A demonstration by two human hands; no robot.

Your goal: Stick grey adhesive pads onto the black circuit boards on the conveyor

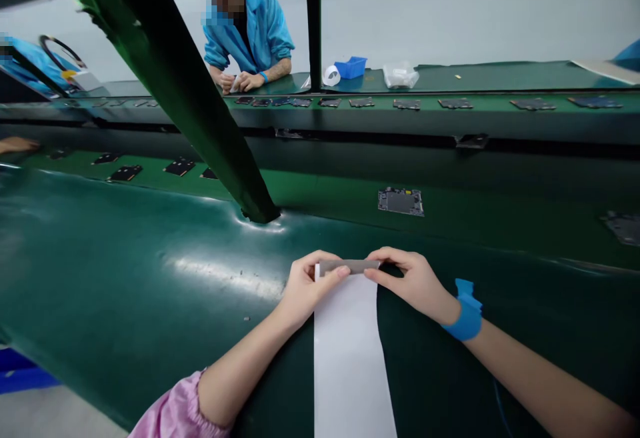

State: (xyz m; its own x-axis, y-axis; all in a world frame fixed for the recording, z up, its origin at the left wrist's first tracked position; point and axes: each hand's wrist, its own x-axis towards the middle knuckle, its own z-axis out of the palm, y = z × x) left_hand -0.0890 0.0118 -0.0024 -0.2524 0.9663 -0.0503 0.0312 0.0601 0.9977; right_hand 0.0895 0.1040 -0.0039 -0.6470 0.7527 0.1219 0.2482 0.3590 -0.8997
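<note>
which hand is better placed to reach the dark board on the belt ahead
Right, probably: the right hand lies almost straight below the dark board; the left hand is farther aside. Both pinch the grey strip.

Left hand (306, 286) and right hand (414, 286) pinch inward, forearms converging.

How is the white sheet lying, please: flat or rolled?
Flat: the white sheet lies spread on the green table; left hand and right hand pinch a grey strip.
</note>
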